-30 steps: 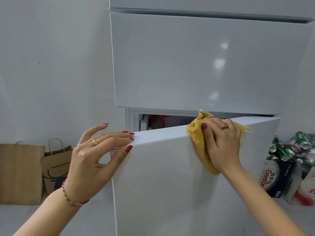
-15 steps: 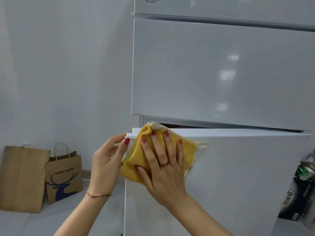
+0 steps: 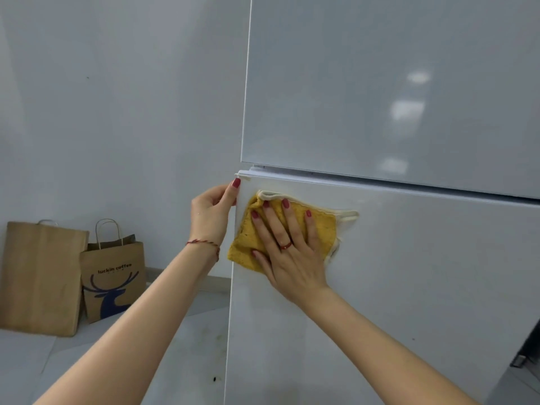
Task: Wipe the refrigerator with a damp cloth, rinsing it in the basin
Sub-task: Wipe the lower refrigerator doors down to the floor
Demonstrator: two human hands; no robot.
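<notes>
Right hand (image 3: 287, 252) presses the yellow cloth (image 3: 318, 229) flat on the lower refrigerator door (image 3: 409, 287), near its top left corner

The right hand's fingers lie straight and spread over the cloth's left half; its long axis runs sideways, its white-edged end trailing right of the fingers, so bare door lies to the right and below. The left hand (image 3: 211, 213) is curled round the door's left edge, thumb at the corner, just beside the cloth, steadying it. Half a second ago the cloth draped over the door's top edge and the door stood ajar; now it sits lower on the front and the gap under the upper door (image 3: 380, 83) looks nearly closed. Two paper bags (image 3: 114, 276) stand by the wall
</notes>
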